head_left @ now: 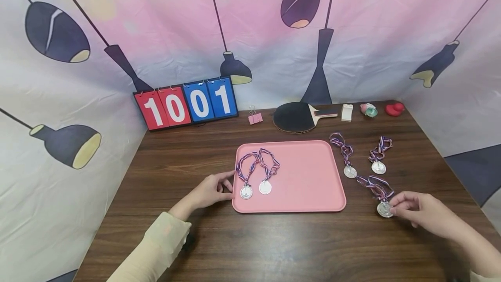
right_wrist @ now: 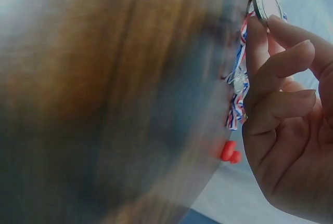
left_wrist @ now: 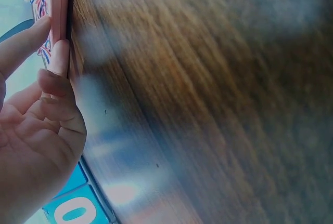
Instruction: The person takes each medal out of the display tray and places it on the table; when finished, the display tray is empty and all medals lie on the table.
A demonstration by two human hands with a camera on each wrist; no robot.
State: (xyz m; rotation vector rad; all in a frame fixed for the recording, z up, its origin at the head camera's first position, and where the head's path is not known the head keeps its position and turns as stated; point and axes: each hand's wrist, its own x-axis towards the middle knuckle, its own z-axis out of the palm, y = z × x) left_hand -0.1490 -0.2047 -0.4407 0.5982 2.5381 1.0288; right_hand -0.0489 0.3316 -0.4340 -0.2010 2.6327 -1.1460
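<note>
The right hand (head_left: 420, 212) lies low over the table (head_left: 274, 243), its forearm coming in from the lower right. Its curled fingertips (right_wrist: 260, 42) pinch a silver medal (head_left: 385, 209), whose ribbon (head_left: 376, 185) trails away just beyond the fingers. The left hand (head_left: 211, 190) reaches forward with the forearm in a pale sleeve (head_left: 156, 247); its fingers (left_wrist: 57, 57) are loosely bent and press the near left edge of the pink tray (head_left: 305, 177). Two medals (head_left: 255, 188) lie in the tray just beside this hand.

Both wrist views blur the table (left_wrist: 218, 78); frame edges crop the hands.
</note>
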